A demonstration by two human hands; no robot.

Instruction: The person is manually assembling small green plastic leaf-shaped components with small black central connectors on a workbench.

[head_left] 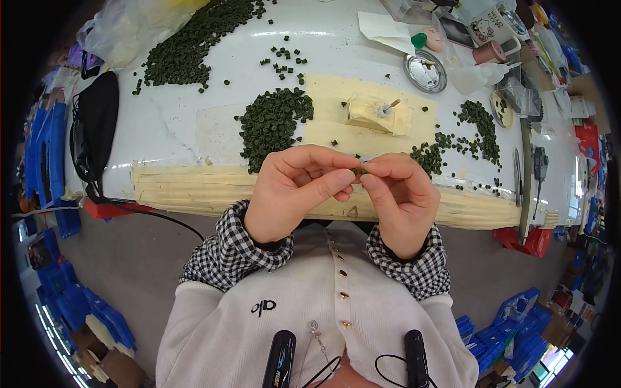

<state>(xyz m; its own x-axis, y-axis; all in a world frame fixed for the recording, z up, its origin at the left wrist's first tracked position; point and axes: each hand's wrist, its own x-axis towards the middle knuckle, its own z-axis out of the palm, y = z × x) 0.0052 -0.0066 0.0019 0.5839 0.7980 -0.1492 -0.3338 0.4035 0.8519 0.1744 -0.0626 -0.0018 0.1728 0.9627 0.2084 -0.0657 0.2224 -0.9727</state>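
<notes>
My left hand [288, 191] and my right hand [402, 204] meet above the table's near edge, fingertips almost touching. Between the left thumb and forefinger is a small dark green piece [355, 171]. The right thumb and forefinger pinch another tiny green piece [363, 171]; fingers cover most of both. Left of the hands lies a heap of the same small round green pieces [275, 123]. Just beyond them a block wrapped in cream tape [375, 115] bears an upright peg [392, 105]. A looser group of green pieces [428, 157] lies beside my right hand.
A larger green heap [184, 58] spreads at the far left, near a clear plastic bag [132, 29]. A black pouch [97, 123] lies at the left edge. Toward the far right are a round metal tin [425, 71], a pink spool [490, 53] and a mug [493, 27].
</notes>
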